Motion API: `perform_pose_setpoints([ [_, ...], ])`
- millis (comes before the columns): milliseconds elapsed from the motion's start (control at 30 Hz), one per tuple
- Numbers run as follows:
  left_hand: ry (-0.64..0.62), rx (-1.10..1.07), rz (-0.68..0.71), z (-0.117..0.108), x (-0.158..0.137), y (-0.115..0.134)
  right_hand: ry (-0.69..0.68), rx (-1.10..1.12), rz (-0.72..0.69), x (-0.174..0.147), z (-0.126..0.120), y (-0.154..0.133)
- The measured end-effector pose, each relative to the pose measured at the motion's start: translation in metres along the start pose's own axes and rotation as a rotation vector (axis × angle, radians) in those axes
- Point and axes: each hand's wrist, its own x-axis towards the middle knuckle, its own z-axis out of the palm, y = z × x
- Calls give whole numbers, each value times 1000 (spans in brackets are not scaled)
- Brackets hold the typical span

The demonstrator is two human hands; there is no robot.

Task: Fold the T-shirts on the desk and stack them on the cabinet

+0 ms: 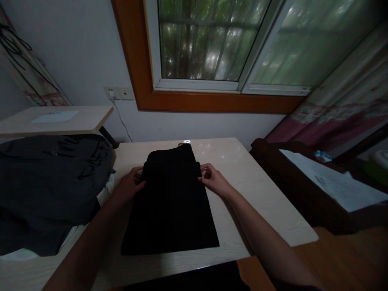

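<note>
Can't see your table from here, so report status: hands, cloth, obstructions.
Left hand and right hand grip black cloth at its side edges. Cloth folded, flat on table. Grey garment heaped left, apart from the cloth.

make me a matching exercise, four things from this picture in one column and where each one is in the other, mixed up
Things:
1. black garment
2. dark grey garment
3. wall socket
4. white papers

Places:
A. on the wall left of the window
B. flat on the table between the left hand and right hand
C. on the dark furniture at the right
D. heaped at the table's left end

Pairs: 1-B, 2-D, 3-A, 4-C
</note>
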Motion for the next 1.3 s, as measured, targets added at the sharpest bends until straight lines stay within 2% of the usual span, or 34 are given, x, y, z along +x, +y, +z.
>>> perform_pose_setpoints([
  [133,-122,-86,-1,-3,-5,-11,-132,96,19,-3,-7,3],
  [200,-138,-110,6,-4,-6,-15,-166,120,18,-4,-9,3],
  [367,-14,-71,31,-2,-5,-14,-96,3,-41,-5,-6,-2],
  [433,34,-37,97,0,-5,-11,-59,-32,-83,-5,-5,-3],
  [600,48,81,409,2,-7,-9,-35,-115,-223,-3,-7,-5],
  [733,67,152,476,3,-8,-12,-32,-134,-289,-2,-8,-6],
  [867,89,163,424,5,-6,-13,-40,-120,-299,-2,-9,-6],
  [1167,146,-39,101,5,3,-14,56,-84,-251,1,-5,-3],
  [1300,140,-157,72,4,0,-15,112,13,-189,-2,-7,-11],
])
